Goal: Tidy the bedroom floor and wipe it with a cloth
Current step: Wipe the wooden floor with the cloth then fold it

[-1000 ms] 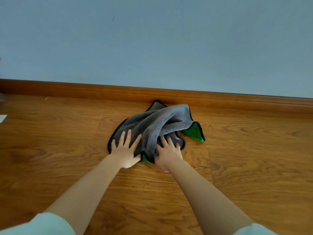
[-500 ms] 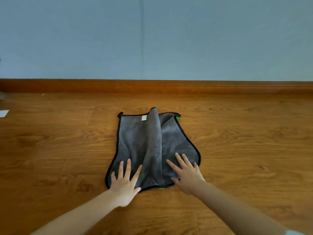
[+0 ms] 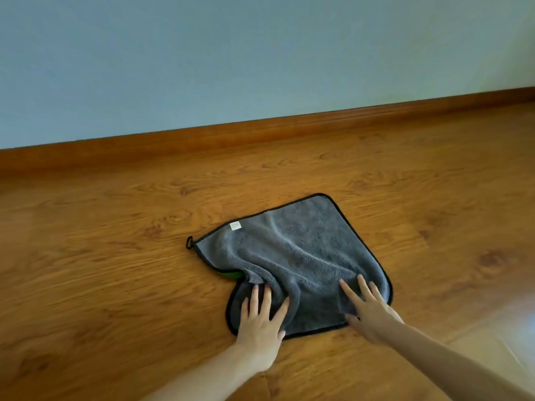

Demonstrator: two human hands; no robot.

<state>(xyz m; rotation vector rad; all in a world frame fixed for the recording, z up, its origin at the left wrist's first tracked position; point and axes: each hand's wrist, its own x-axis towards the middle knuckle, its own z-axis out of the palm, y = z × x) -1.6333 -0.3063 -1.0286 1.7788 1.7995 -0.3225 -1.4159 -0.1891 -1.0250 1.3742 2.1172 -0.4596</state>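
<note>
A grey cloth (image 3: pixel 304 250) with black edging lies spread on the wooden floor (image 3: pixel 115 285), rumpled into a few ridges. A strip of its green underside (image 3: pixel 231 274) shows at the left edge. My left hand (image 3: pixel 260 322) lies flat on the cloth's near left corner, fingers spread. On the near right corner my right hand (image 3: pixel 367 311) also presses flat with fingers apart. Neither hand curls around the fabric.
A wooden skirting board (image 3: pixel 260 131) runs along the base of a pale blue wall (image 3: pixel 260 53) beyond the cloth. The cloth has a small hanging loop (image 3: pixel 189 243) and a white label (image 3: pixel 235 226) on its far left side. Bare floor surrounds it.
The cloth went from bunched against the skirting board to spread flat and pulled back toward me. Both hands slid with it; the view now tilts and the cloth sits more to the right.
</note>
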